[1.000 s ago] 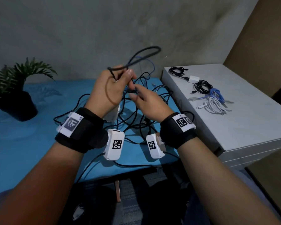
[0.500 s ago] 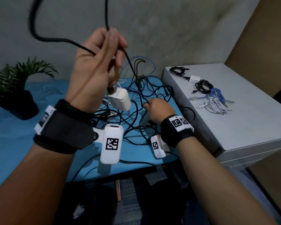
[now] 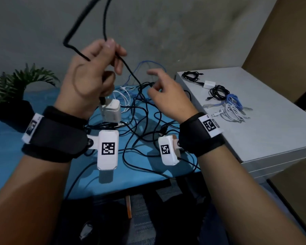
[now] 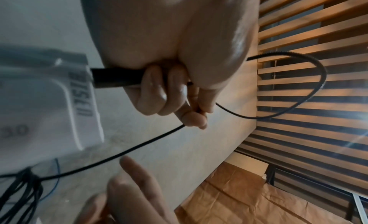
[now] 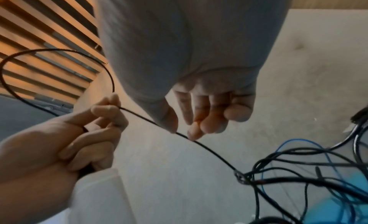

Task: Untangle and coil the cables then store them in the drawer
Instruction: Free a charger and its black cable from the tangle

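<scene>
One black cable (image 3: 129, 71) runs from your left hand's (image 3: 88, 80) pinch down-right to the tangle (image 3: 143, 110); your right hand (image 3: 168, 96), fingers loosely spread, hovers nearest that span.

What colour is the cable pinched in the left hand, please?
Black. The cable shows best in the right wrist view, pinched by the left hand.
</scene>
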The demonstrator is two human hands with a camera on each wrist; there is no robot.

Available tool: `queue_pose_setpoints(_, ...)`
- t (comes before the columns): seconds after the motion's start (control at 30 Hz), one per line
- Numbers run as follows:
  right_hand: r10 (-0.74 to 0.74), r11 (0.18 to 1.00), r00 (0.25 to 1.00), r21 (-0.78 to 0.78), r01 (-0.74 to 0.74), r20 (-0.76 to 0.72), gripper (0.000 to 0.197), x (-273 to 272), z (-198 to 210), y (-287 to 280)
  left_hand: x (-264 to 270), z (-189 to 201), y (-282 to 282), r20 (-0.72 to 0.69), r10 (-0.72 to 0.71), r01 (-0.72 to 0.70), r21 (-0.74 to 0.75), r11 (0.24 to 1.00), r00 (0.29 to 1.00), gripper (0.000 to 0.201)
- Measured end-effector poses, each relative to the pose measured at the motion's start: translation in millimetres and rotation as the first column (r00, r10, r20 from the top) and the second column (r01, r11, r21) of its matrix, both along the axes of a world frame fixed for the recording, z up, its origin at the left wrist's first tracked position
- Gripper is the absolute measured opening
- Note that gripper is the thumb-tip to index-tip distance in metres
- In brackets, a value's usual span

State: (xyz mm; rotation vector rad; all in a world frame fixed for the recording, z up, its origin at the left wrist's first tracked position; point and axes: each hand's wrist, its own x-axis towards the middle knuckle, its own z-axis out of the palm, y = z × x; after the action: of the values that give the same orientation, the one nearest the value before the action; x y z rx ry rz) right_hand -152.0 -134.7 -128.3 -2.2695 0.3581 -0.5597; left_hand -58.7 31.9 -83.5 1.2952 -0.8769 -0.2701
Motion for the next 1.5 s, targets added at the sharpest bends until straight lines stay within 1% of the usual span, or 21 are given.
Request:
queue_pose_setpoints(0.07,0.062,0.997,0.998,-0.04,-0.063,-0.006,0.034,1.8,-2.5,5.5,-4.2,-3.0,-5.5,-0.027,-0.04,0.04,0.006,0.999,0.999,0.029)
queue_pose_setpoints(0.2,0.066,0.997,0.998,-0.027,-0.065,0.008,0.016,9.0,-14.9,2.6,-5.6,-10.8,-7.0,-0.009,-0.056,0.056,0.056,0.997,0.998,0.032)
queue_pose_setpoints(0.3,0.108,0.993,0.994,-0.051,-0.109,-0.017,0.016,7.2,-15.4,-3.0,-3.3,-13.2,-5.7,-0.003,-0.037,0.037,0.071,0.997,0.999,0.032)
queue_pose_setpoints(0.37,0.119,0.987,0.988,-0.096,-0.129,-0.103,0.023,6.9,-17.8,-5.5,-1.9,-10.2,-4.5,-0.05,-0.087,0.087,-0.004,0.996,0.995,0.034)
queue_pose_setpoints(0.4,0.11,0.987,0.987,-0.105,-0.122,-0.119,0.022,7.4,-20.0,-5.7,-1.8,-8.1,-4.1,-0.076,-0.132,0.129,-0.05,0.99,0.988,0.035)
queue_pose_setpoints(0.47,0.088,0.991,0.994,-0.093,-0.094,-0.065,0.016,8.9,-23.7,-5.1,-1.6,-5.3,-3.6,-0.098,-0.203,0.192,-0.108,0.975,0.974,0.035)
queue_pose_setpoints(0.6,0.033,0.999,0.99,0.011,-0.034,0.136,0.018,9.9,-22.0,-4.2,4.6,-10.7,-0.2,-0.069,-0.233,0.228,-0.069,0.971,0.97,0.029)
queue_pose_setpoints(0.67,0.015,0.996,0.975,0.086,-0.035,0.222,0.018,8.6,-18.4,-4.6,10.7,-18.2,-1.1,-0.1,-0.248,0.248,-0.01,0.969,0.964,0.041)
queue_pose_setpoints(0.73,0.03,0.992,0.96,0.113,-0.064,0.278,0.018,7.3,-15.1,-3.7,13.6,-29.4,-6.2,-0.096,-0.189,0.2,0.116,0.973,0.977,0.045)
queue_pose_setpoints(0.77,0.049,0.991,0.955,0.108,-0.084,0.293,0.017,7.6,-14.1,-2.5,12.5,-35.7,-9.9,-0.045,-0.125,0.132,0.198,0.971,0.991,0.041)
queue_pose_setpoints(0.83,0.086,0.989,0.946,0.085,-0.118,0.312,0.015,9.2,-12.5,1.7,9.7,-47.8,-16.3,0.125,-0.025,-0.019,0.339,0.941,0.992,0.028)
queue_pose_setpoints(0.9,0.1,0.991,0.935,0.055,-0.126,0.34,0.015,11.6,-13.3,7.2,7.4,-55.1,-22.3,0.264,0.005,-0.115,0.403,0.908,0.965,0.012)
queue_pose_setpoints(0.93,0.096,0.992,0.93,0.038,-0.117,0.354,0.014,12.0,-14.8,10.1,7.0,-56.3,-24.5,0.284,0.032,-0.149,0.402,0.904,0.958,0.008)
queue_pose_setpoints(1.0,0.069,0.996,0.935,0.034,-0.086,0.348,0.023,11.6,-20.0,15.0,8.6,-55.8,-27.6,0.267,0.117,-0.212,0.359,0.909,0.956,0.019)
queue_pose_setpoints(1.03,0.055,0.996,0.945,0.054,-0.077,0.322,0.034,11.7,-23.9,16.5,9.9,-55.2,-28.4,0.244,0.153,-0.231,0.334,0.914,0.958,0.025)
queue_pose_setpoints(1.1,0.062,0.989,0.967,0.116,-0.092,0.245,0.052,14.7,-31.5,16.7,10.3,-52.1,-27.2,0.157,0.175,-0.217,0.31,0.926,0.972,0.027)
queue_pose_setpoints(1.17,0.131,0.96,0.973,0.221,-0.173,0.192,0.053,18.4,-37.3,14.2,11.9,-50.7,-24.3,0.059,0.151,-0.162,0.263,0.951,0.987,0.027)
queue_pose_setpoints(1.23,0.216,0.931,0.966,0.268,-0.247,0.141,0.045,21.3,-42.2,9.8,12.8,-46.9,-20.8,-0.014,0.128,-0.122,0.216,0.969,0.992,0.028)
queue_pose_setpoints(1.33,0.26,0.953,0.966,0.162,-0.256,-0.002,0.044,22.0,-53.7,7.1,9.7,-33.9,-15.7,-0.087,0.067,-0.058,0.1,0.993,0.994,0.03)
queue_pose_setpoints(1.43,0.196,0.98,0.97,0.036,-0.193,-0.141,0.045,26.4,-72.4,2.0,3.8,-15.4,-8.5,-0.124,-0.014,0.001,-0.099,0.995,0.992,0.032)
queue_pose_setpoints(1.5,0.162,0.986,0.96,-0.011,-0.169,-0.23,0.048,28.4,-80.9,-3.5,11.5,-3.6,1.0,-0.156,-0.084,0.046,-0.235,0.971,0.984,0.032)
